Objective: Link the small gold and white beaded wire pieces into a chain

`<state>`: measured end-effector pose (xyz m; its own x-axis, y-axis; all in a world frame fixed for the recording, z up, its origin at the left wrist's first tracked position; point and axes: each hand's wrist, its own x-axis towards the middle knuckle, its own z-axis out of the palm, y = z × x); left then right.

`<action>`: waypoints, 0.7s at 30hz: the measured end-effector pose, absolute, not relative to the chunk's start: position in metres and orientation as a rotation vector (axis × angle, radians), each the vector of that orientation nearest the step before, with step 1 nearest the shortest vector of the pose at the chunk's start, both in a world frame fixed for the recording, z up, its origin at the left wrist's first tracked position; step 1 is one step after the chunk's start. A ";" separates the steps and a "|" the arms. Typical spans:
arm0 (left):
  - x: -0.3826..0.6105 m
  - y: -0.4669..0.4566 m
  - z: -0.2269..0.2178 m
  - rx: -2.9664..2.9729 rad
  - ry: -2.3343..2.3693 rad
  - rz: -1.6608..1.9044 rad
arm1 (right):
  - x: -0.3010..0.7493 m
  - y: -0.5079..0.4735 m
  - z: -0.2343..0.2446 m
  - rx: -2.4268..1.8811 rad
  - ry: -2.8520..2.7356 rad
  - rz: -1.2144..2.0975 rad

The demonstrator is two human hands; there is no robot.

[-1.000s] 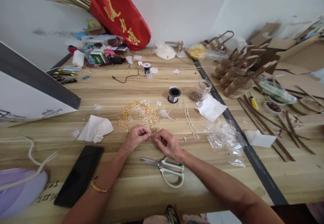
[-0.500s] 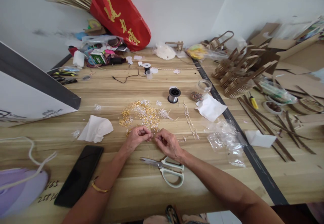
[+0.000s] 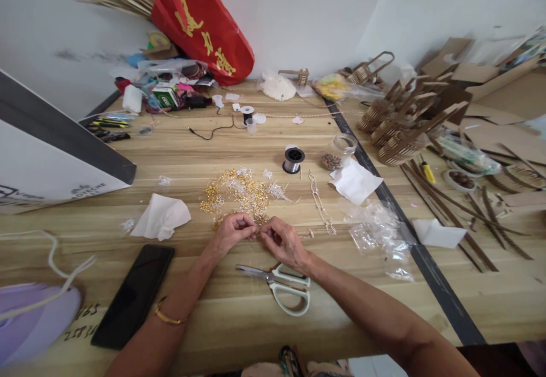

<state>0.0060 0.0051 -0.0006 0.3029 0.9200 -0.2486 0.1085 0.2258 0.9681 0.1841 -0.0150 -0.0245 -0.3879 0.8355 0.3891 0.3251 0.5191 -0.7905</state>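
Head view: a desk [image 3: 205, 331] with pale wood grain fills most of the frame, both hands meeting near its centre.
Left hand [image 3: 234, 229]: narrowed to a pinch, thumb against forefinger; anything between the tips is too small to tell.
Right hand [image 3: 281, 241]: fingers curled in, thumb and forefinger narrow, tips just beside the left hand's; whether they grip anything, I cannot tell.
Beads: a loose heap of small gold and clear beads [image 3: 249, 192] lies at frame centre, directly above both hands, its lower edge right at the fingertips.
Chain: a thin, pale beaded chain [image 3: 316, 196] lies right of the heap, above and to the right of the right hand.
Scissors: steel scissors with pale green handles [image 3: 269, 278] lie below the hands, handles just under the right hand.
Spool: a black spool of silvery wire [image 3: 293, 161] stands above the heap, slightly right.
Cloth: a crumpled white cloth [image 3: 162, 218] lies left of the left hand.
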 end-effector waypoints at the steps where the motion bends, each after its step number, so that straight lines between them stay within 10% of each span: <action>1: 0.006 0.005 0.000 1.212 1.126 0.763 | 0.184 -0.015 -0.024 -0.951 -1.947 0.797; 21: 0.005 0.004 -0.003 1.190 1.076 0.745 | 0.184 -0.015 -0.022 -0.983 -1.928 0.802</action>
